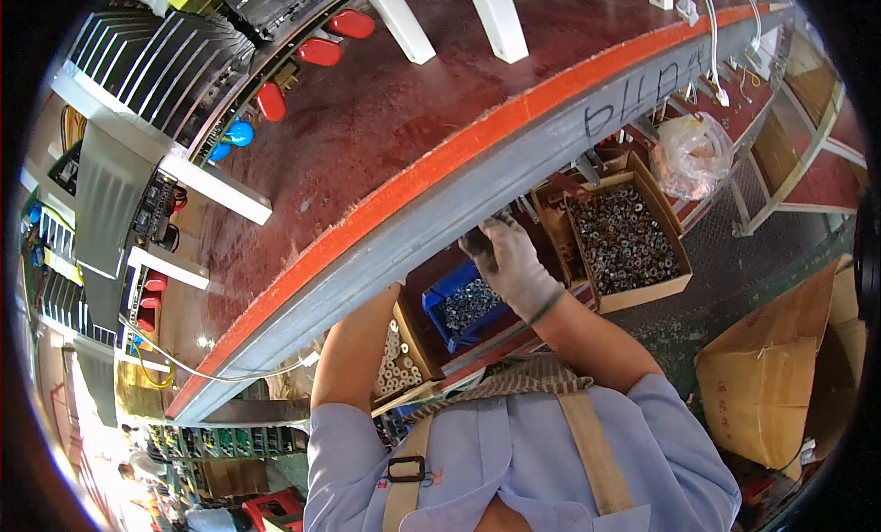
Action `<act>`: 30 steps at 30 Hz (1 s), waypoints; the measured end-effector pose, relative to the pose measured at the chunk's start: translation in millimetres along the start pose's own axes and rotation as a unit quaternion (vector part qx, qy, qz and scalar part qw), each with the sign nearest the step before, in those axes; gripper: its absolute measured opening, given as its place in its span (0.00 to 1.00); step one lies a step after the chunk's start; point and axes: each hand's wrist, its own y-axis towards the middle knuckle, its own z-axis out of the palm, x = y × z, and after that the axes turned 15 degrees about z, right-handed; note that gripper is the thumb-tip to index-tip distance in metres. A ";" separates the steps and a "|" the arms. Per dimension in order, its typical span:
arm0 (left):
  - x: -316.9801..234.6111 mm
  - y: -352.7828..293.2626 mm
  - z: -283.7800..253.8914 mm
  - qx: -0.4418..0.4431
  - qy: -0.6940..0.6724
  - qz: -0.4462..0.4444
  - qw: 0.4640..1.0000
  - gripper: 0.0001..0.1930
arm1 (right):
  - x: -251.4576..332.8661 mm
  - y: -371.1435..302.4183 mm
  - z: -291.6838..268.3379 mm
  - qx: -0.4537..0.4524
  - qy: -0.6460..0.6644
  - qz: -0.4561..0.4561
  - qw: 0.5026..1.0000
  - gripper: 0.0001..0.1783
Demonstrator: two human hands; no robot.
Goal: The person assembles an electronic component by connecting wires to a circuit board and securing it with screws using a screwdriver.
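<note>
My right hand (514,266), in a pale work glove with dark fingertips, reaches in below the bench edge. Its fingers are curled together; whatever they hold, if anything, cannot be made out. Just beneath that hand sits a blue bin (436,309) holding small metal fasteners. My bare left forearm (358,344) reaches under the same edge, and the bench hides the left hand and its fingers. Beside this forearm stands a cardboard box of white ring-shaped pieces (397,362). To the right of my right hand, a larger cardboard box (647,293) contains many metal nuts or washers.
The red bench top (367,138) has a raised orange and grey edge (440,188). Heatsink assemblies (156,73) on white legs stand at its left. A clear plastic bag (693,156) lies beyond the large box. An open carton (766,385) stands at the lower right.
</note>
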 end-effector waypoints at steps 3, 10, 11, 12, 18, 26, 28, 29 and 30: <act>-0.7 3.1 -5.7 -0.006 0.001 -0.007 1.000 0.16 | -4.3 49.2 -13.1 -0.180 -0.555 -0.552 0.596 0.05; 10.6 -10.5 4.6 -0.066 -0.053 -0.039 0.996 0.19 | 7.5 63.7 1.9 -0.114 -0.647 -0.550 0.517 0.12; 19.7 -22.5 11.4 -0.090 -0.035 -0.018 0.995 0.19 | 0.7 63.1 7.8 -0.102 -0.644 -0.553 0.519 0.12; 18.6 -20.5 13.0 -0.113 -0.028 0.013 0.993 0.19 | -1.1 63.4 5.3 -0.058 -0.601 -0.526 0.599 0.14; 24.6 -27.9 22.3 -0.154 -0.060 -0.018 0.986 0.18 | -1.6 74.1 4.1 -0.122 -0.587 -0.649 0.468 0.10; 3.3 2.8 -0.9 -0.007 0.134 0.012 0.991 0.14 | -4.4 87.4 2.0 -0.124 -0.567 -0.629 0.517 0.08; -10.6 17.7 -7.4 0.045 0.192 0.041 0.979 0.13 | -2.4 87.4 -1.6 -0.161 -0.553 -0.633 0.518 0.07; -18.7 24.8 -11.8 0.038 0.162 0.055 0.985 0.13 | -2.0 87.2 -3.3 -0.191 -0.539 -0.636 0.519 0.07; -24.3 24.6 -25.6 0.034 0.142 0.059 0.988 0.13 | -8.4 84.2 3.7 -0.185 -0.535 -0.638 0.522 0.07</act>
